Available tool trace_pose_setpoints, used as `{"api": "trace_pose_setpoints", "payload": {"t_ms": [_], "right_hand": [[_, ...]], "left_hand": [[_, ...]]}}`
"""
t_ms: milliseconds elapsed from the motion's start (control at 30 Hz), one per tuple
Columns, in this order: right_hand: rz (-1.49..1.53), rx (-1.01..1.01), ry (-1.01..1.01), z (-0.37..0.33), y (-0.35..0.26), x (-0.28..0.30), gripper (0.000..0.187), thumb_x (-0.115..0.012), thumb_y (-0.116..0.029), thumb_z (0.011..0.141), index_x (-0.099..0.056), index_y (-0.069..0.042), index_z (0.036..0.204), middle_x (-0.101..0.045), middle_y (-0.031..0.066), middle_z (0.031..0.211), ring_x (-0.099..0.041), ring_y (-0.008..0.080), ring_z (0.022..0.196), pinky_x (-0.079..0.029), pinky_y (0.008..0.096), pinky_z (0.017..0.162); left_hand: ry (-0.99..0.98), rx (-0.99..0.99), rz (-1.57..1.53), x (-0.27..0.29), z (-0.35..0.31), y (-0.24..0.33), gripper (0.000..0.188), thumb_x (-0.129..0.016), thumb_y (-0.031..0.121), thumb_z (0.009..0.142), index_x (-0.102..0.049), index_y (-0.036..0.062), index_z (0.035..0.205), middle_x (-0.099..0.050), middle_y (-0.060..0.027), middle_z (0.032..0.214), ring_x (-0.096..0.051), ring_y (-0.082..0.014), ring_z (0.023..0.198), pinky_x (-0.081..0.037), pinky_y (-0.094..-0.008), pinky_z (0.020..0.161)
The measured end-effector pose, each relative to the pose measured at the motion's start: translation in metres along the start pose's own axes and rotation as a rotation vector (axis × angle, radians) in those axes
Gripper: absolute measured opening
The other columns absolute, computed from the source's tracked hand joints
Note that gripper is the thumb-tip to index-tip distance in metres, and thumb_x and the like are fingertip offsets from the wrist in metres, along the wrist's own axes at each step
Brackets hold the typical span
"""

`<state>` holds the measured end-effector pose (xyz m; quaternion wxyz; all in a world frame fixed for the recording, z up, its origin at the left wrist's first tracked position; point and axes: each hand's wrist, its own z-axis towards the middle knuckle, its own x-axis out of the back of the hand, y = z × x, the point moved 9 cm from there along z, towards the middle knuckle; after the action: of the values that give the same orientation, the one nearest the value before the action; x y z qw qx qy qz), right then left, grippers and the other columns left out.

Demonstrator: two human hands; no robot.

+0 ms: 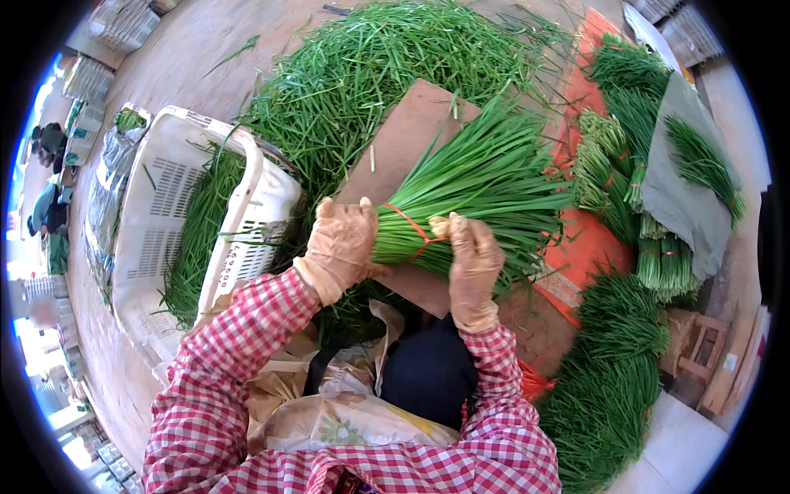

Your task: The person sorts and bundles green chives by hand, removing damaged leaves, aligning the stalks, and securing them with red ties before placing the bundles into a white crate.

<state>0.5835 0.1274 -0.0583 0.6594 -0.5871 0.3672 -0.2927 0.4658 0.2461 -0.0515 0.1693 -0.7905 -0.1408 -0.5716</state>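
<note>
Head view, only one. Left hand (336, 247), gloved, wrapped round the stem end of a green leafy bundle (485, 189). Right hand (476, 263), also gloved, fingertips pinched together at the orange band (409, 221), seemingly on its end; knot or twist not clear. Band goes around the stems, just beside the left hand.

Why so: left grip likely keeps the stem ends together and steady; right is probably working the band snug. Leaves fan out away from the left hand, likely because only the stem end is bound.

Bundle position: stem end inside the left hand, banded part between the two hands, leaves spreading up and right, past the right hand. Lies over a brown board (393, 148); can't tell whether it touches. Board probably gives a flat spot in front of the person.

Around: loose green heap (370, 66) beyond the board, on the floor. White basket (144, 230) at left, more loose leaves inside, within easy reach I'd guess. Right: orange sheet (601, 243), banded bundles (605, 165) on it, probably to keep them off the floor. Grey cloth (683, 185) partly over others, maybe as cover. More greens (609, 379) laid in rows lower right.
</note>
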Motion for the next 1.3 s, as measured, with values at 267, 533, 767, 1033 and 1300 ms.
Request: {"api": "trace_pose_setpoints", "payload": {"t_ms": [267,533,767,1033,1300], "right_hand": [[-0.664,0.71,-0.069,-0.025,-0.067,-0.027,0.014,-0.068,-0.004,0.076,-0.06,-0.003,0.088,-0.061,0.0103,0.089,-0.059,0.0298,0.083,-0.046,0.0408,0.077],[-0.439,0.626,-0.14,-0.025,-0.068,-0.029,0.009,-0.065,-0.002,0.082,-0.061,-0.003,0.091,-0.065,0.0112,0.084,-0.063,0.0294,0.076,-0.051,0.0337,0.067],[-0.556,0.582,-0.274,-0.017,-0.064,-0.023,0.006,-0.064,-0.006,0.083,-0.063,-0.004,0.088,-0.066,0.0112,0.086,-0.064,0.029,0.079,-0.051,0.035,0.071],[-0.674,0.373,-0.047,0.017,-0.069,0.045,0.025,-0.053,-0.006,0.093,-0.057,0.003,0.115,-0.063,0.0136,0.112,-0.063,0.0197,0.097,-0.051,0.0298,0.084],[-0.56,0.229,-0.293,0.022,-0.072,0.007,0.02,-0.057,-0.007,0.091,-0.061,0.001,0.109,-0.066,0.0107,0.107,-0.065,0.0169,0.088,-0.052,0.0271,0.077]], "left_hand": [[0.495,-0.23,-0.417,0.018,-0.009,0.05,0.071,-0.059,0.036,0.08,-0.036,-0.0019,0.135,-0.042,-0.0159,0.135,-0.036,-0.0316,0.129,-0.016,-0.0453,0.112],[0.488,-0.198,-0.213,-0.007,-0.012,0.049,0.063,-0.06,0.033,0.078,-0.041,0.0178,0.136,-0.033,-0.0084,0.145,-0.025,-0.0292,0.137,-0.01,-0.053,0.111],[0.604,0.102,-0.117,0.0,-0.013,0.059,0.055,-0.049,0.037,0.086,-0.041,0.0196,0.138,-0.04,-0.0017,0.141,-0.036,-0.0187,0.131,-0.019,-0.0442,0.109],[0.699,0.104,0.013,-0.016,-0.037,0.085,0.062,-0.054,0.042,0.077,-0.044,0.0256,0.136,-0.042,0.0064,0.138,-0.036,-0.0131,0.13,-0.014,-0.0453,0.11],[0.657,0.105,-0.024,-0.016,-0.035,0.087,0.057,-0.05,0.043,0.081,-0.044,0.027,0.136,-0.042,0.0078,0.139,-0.037,-0.0114,0.129,-0.013,-0.0447,0.109]]}}
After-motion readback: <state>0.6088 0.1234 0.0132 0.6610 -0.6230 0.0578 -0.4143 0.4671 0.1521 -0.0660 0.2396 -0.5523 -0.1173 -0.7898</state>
